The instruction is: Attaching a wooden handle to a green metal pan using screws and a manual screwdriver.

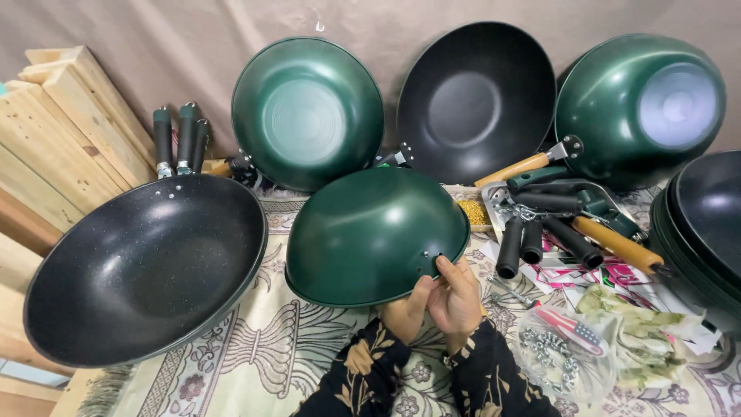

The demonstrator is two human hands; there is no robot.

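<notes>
Both hands met at the near rim of a dark green, handleless metal wok bowl (370, 232), held tilted over the patterned cloth (255, 347). The left hand (405, 309) gripped the rim from below, and the right hand (455, 297) pinched it by two small holes. Two more green woks (307, 112) leaned against the backdrop, with one black wok (477, 100) between them. A large speckled black pan (143, 266) lay left. Three black handles (181, 139) stood behind it.

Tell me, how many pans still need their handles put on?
I can't count exactly. Three woks leaning on the wall look done, like the one with a wooden handle. Both hands, left hand and right hand, hold a green wok without a handle, at its holes. Loose handles and a black stack remain.
</notes>
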